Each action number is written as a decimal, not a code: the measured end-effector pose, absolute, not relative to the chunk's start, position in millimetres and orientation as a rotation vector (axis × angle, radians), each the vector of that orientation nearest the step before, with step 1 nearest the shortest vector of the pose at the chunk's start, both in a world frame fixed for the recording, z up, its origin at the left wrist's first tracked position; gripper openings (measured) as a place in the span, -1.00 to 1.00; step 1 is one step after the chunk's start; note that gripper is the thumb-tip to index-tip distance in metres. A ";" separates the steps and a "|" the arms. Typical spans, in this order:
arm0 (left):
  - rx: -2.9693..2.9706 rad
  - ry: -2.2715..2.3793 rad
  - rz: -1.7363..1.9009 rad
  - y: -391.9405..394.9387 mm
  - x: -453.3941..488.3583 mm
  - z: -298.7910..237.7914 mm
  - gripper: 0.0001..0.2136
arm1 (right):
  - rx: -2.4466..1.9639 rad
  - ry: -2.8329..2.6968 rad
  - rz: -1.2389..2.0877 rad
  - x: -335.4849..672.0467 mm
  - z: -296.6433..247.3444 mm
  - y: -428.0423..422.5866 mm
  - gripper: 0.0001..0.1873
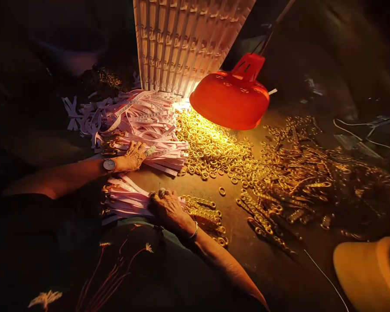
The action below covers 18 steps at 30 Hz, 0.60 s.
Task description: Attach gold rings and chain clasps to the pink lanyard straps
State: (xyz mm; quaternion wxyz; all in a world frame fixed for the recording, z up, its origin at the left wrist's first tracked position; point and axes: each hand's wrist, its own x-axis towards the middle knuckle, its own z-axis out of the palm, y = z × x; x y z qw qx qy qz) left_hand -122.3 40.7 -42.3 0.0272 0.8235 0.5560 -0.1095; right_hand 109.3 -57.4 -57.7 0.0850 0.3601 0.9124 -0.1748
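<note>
Grip open, left hand (130,157) atop pink paper strips (143,130); right hand (167,210) on lower bundle (125,199), grip unclear; print (159,151) unreadable.

Head-worn view, close in, looking forward and down across the surface (243,247) from the person's seat; left hand (130,157) and right hand (169,212) lie below and left of the red lamp (230,99).

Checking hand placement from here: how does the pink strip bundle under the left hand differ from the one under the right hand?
The left hand's bundle is far larger, a loose heap of crossing strips; the right hand's bundle is smaller and tidier. The left hand lies on the heap's near edge; the right hand covers its bundle's end. Both are pale pink strips with gold pieces at their left ends.
</note>
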 end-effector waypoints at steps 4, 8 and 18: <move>2.594 1.686 -0.298 68.4 -134.6 -42.0 -0.53 | 1.061 2.767 -0.467 110.1 -62.8 -58.7 -0.68; 2.562 1.775 -0.238 91.5 -139.2 -40.5 -0.61 | 1.068 2.800 -0.456 110.5 -67.3 -58.8 -0.67; 2.630 1.702 0.109 56.2 -118.7 -42.0 -0.55 | 1.345 2.994 -0.597 120.9 -42.7 -53.2 -0.62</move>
